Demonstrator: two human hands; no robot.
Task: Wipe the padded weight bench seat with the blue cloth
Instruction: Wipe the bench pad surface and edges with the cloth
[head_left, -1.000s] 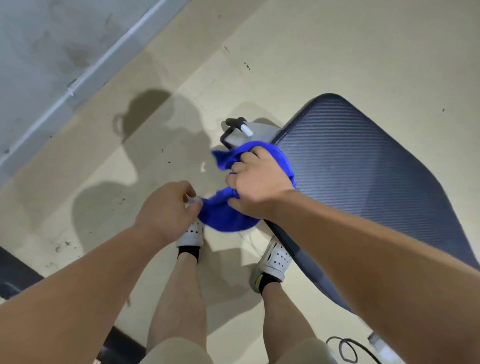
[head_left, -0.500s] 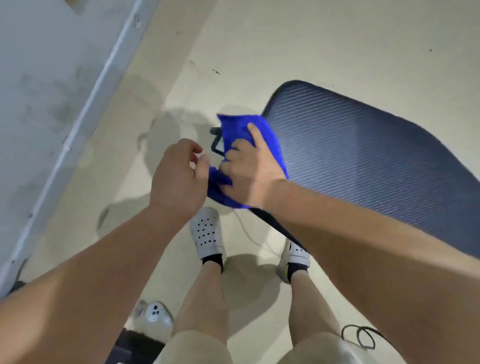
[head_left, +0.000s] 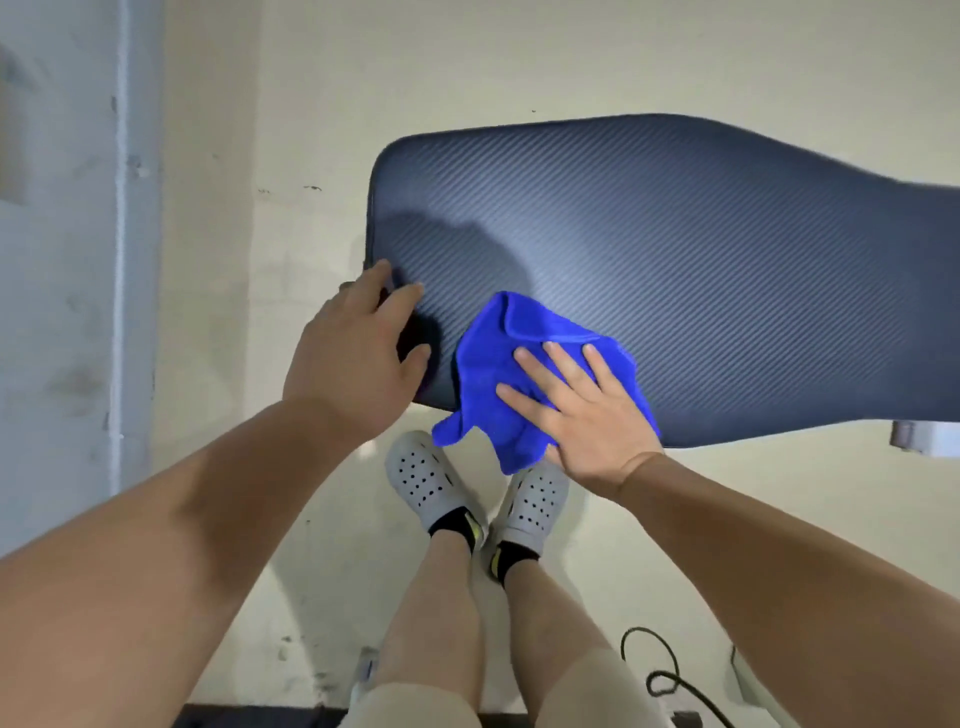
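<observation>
Cloth (head_left: 498, 364), lately bunched in both hands, now lies on seat's (head_left: 675, 249) near-left edge. Right hand (head_left: 587, 415) presses it, fingers spread; left hand (head_left: 353, 358), released, rests slack-fingered on corner. Wiping may begin.

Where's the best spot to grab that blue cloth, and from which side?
Probably the corner of the blue cloth hanging off the bench seat: it droops free, so pinch it from the near side. The right hand presses the rest flat.
</observation>
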